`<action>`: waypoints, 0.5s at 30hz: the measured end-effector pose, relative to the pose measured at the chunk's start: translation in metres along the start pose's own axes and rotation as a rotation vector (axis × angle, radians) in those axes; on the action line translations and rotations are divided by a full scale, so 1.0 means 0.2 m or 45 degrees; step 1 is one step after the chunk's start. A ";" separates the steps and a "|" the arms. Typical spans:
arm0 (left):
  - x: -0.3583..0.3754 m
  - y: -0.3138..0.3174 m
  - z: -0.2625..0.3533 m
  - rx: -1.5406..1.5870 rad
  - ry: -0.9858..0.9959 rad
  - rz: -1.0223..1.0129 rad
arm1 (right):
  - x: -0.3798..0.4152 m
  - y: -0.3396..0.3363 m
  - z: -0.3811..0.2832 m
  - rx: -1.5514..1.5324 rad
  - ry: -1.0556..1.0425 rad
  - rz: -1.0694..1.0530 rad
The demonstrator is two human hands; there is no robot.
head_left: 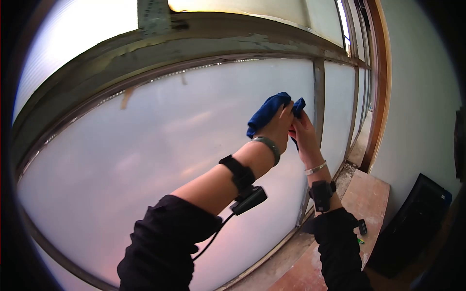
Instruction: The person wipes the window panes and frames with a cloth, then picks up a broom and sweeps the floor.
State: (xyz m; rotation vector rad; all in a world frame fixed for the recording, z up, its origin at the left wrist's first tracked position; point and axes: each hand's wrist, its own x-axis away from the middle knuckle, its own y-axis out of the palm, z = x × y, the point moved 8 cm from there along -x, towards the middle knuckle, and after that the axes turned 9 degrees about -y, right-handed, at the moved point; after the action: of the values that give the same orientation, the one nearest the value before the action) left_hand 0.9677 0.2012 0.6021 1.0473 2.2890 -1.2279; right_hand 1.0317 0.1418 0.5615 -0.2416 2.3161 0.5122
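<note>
A blue cloth (266, 115) is bunched up in front of the frosted window pane (160, 145), near its upper right corner. My left hand (277, 127) is closed on the cloth, and most of the fabric hangs over its far side. Close against it, my right hand (304, 133) has its fingers bent onto the smaller end of the same cloth. The two hands overlap in this view, so part of the cloth between them is hidden. Both wrists carry a bracelet and a black strapped device (238, 173).
A worn frame bar (218, 43) crosses above the pane, and an upright post (318, 92) stands just right of my hands. Below right lies a reddish board (371, 194), with a black flat-panel object (412, 218) beside it against the pale wall (422, 97).
</note>
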 end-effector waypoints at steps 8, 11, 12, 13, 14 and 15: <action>0.53 -0.46 -0.58 0.089 -0.087 -0.057 | 0.21 0.72 -0.28 0.034 -0.276 -0.026; 0.78 -0.55 -0.79 0.190 -0.123 -0.141 | 0.36 1.00 -0.39 0.411 -0.432 -0.032; 0.85 -0.58 -0.87 0.205 -0.129 -0.168 | 0.39 1.11 -0.47 0.522 -0.480 -0.044; 0.94 -0.64 -0.94 0.218 -0.162 -0.209 | 0.43 1.22 -0.53 0.534 -0.529 -0.076; 1.02 -0.67 -0.98 0.229 -0.194 -0.251 | 0.48 1.30 -0.57 0.545 -0.577 -0.107; 1.10 -0.69 -1.04 0.178 -0.218 -0.254 | 0.52 1.39 -0.60 0.607 -0.609 -0.139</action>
State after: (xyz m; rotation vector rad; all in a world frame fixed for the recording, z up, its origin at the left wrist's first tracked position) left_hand 0.7277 0.4218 0.6691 0.7376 2.2438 -1.5122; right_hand 0.7943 0.3399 0.6469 -0.0087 1.8723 -0.0478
